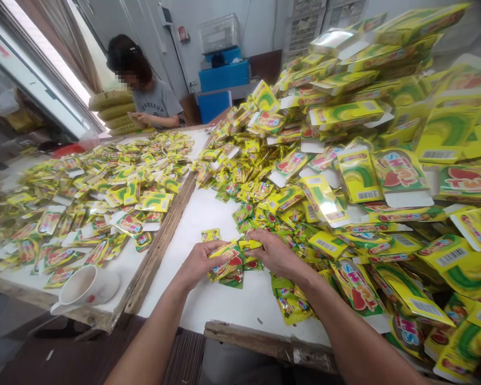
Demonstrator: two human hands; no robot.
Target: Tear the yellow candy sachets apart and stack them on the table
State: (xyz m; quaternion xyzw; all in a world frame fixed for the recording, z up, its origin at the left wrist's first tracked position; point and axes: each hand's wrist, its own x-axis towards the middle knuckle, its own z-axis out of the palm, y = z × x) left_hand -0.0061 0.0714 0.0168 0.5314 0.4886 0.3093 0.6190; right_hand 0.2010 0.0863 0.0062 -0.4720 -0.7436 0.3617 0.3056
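My left hand (pixel 198 263) is closed around a small stack of yellow-green candy sachets (pixel 226 261) just above the white table top (pixel 208 214). My right hand (pixel 274 252) pinches another sachet (pixel 249 245) at the top of that stack, fingers curled on it. More loose sachets (pixel 256 190) lie spread right beyond both hands. One sachet (pixel 210 235) lies alone to the left of the stack.
A high heap of flat yellow cartons (pixel 385 160) fills the right side. A second table (pixel 84 187) on the left is strewn with sachets and bears a white cup (pixel 80 286). A person (pixel 150 99) sits at the far end; blue crates (pixel 224 75) stand behind.
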